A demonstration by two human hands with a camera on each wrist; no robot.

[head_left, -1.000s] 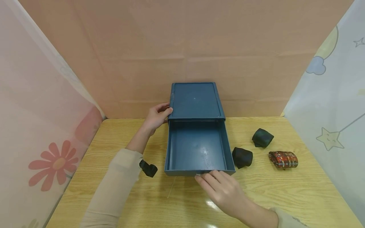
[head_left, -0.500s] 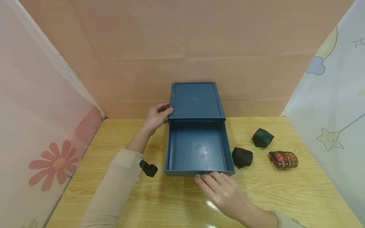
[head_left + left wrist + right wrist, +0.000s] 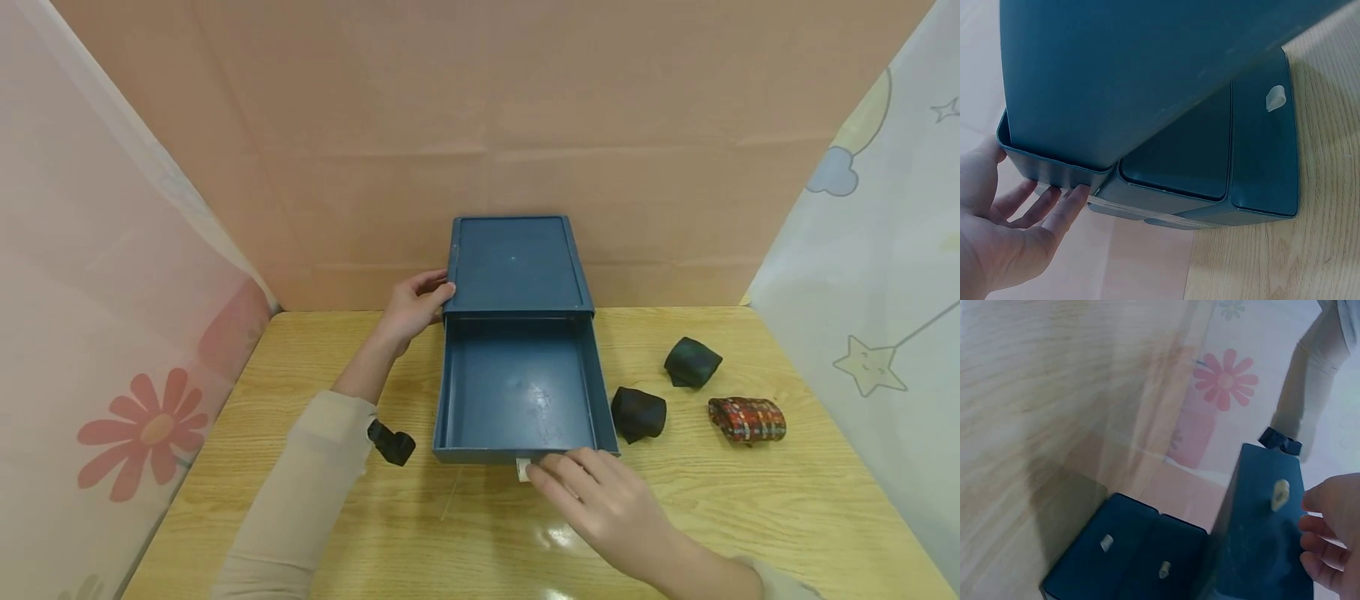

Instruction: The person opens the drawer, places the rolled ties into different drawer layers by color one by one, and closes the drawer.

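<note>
Cut off at the head view's lower edge: both forearms. Hidden behind the blue drawer unit [image 3: 515, 267]: left fingertips.

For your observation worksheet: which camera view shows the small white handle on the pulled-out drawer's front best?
The right wrist view: the handle sits unobstructed on the drawer front. The left wrist view shows it smaller, at an angle. The head view shows only a sliver beside the right hand.
</note>
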